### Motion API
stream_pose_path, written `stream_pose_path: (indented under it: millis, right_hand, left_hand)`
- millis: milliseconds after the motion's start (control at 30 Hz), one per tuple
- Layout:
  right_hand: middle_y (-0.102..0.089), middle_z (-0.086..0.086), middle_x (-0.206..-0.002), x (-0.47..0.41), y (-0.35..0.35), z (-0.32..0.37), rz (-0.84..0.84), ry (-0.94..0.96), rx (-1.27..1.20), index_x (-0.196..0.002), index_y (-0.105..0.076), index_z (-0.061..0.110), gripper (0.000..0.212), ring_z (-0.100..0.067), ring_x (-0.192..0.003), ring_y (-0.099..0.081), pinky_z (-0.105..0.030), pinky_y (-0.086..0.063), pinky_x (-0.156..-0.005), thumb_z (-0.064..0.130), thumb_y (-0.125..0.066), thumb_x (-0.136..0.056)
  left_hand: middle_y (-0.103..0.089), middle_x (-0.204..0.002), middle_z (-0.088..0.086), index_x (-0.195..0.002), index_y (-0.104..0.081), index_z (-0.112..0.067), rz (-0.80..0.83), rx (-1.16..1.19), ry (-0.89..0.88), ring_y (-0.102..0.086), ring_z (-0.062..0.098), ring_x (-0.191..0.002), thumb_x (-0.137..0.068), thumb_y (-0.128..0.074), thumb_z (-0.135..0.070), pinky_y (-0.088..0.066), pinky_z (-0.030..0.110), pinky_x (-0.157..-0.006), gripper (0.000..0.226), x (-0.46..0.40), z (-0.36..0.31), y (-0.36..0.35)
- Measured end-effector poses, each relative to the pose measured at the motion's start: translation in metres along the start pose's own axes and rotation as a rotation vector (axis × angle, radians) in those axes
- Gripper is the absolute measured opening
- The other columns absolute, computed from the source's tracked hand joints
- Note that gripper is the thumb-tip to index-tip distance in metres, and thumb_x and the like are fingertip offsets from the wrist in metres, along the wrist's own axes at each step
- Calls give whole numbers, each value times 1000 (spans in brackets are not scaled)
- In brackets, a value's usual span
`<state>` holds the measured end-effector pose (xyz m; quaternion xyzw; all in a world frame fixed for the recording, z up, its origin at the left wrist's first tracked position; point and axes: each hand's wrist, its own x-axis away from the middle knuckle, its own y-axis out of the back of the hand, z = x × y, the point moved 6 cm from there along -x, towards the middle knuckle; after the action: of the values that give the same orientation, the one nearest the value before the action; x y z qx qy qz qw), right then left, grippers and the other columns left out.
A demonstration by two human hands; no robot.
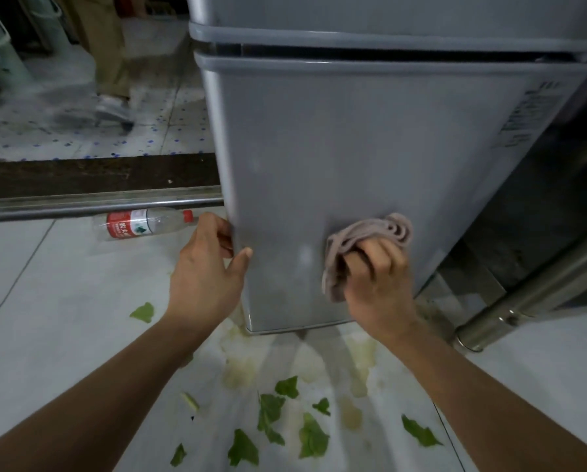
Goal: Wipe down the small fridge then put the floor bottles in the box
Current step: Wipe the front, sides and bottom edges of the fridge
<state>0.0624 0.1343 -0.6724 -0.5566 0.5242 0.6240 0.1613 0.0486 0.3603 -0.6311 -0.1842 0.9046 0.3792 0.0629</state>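
Left of the fridge (pixel 370 158), on the pale tiled floor (pixel 47 301), a clear plastic bottle (pixel 142 223) with a red label and red cap lies on its side, just below a metal door rail (pixel 98 206) and close to the fridge's lower left corner. Further back on that side, a person's trouser leg and shoe (pixel 113 110) stand on a speckled floor.

The left hand (pixel 207 270) grips the fridge's left front edge near the bottom: the fingers curl round behind the edge, and the thumb lies flat on the grey door face. Its forearm reaches up from the lower left, fairly straight.

The right hand (pixel 377 281) is closed around a bunched pinkish-grey cloth (pixel 370 240) and presses it against the lower part of the door, right of the left hand. The cloth bulges out above and to the left of the knuckles. The forearm comes in from the lower right, wrist bent slightly upward.

In front of the fridge's base, torn green leaves (pixel 285 427) and yellowish stains lie scattered on the tiles. Right of the fridge stands a steel unit with a tubular leg (pixel 523 308).
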Motion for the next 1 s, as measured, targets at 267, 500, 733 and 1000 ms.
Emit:
stream_pose_path:
  millis: [267,500,733,1000]
  right_hand:
    - [-39,-9,-113,-13,16,-26,-11,-34,69,-104,-46,7,37,-29,-102,-44,-47,-43,-93,6,-68,-75]
    - [-33,-12,-121,-12,23,-51,-97,-511,156,-102,-45,1,26,-33,-109,-36,-47,-41,-95,8,-60,-82]
    - [-43,-35,-118,37,1,-58,215,-861,24,-106,-48,-12,49,-51,-108,-40,-46,-33,-95,3,-74,-67]
    - [-32,-30,-127,3,30,-109,-266,-944,-216,-105,-42,-13,39,-43,-117,-37,-44,-33,-108,-11,-42,-65]
  left_hand:
    - [-58,-96,-3,-96,-37,-27,6,-21,8,-58,20,-87,-85,-63,-28,-48,36,-73,29,0,-2,0]
    - [-57,-93,-3,-96,-38,-24,-26,-38,-25,-57,19,-85,-85,-63,-26,-45,33,-72,27,3,-2,1]
    - [-57,-95,-4,-99,-40,-22,-19,-32,-21,-57,18,-87,-85,-63,-24,-45,32,-75,27,3,-2,0]
    - [-53,-87,-14,-99,-39,-26,-36,2,23,-56,14,-85,-86,-62,-25,-48,33,-74,27,4,1,-1]
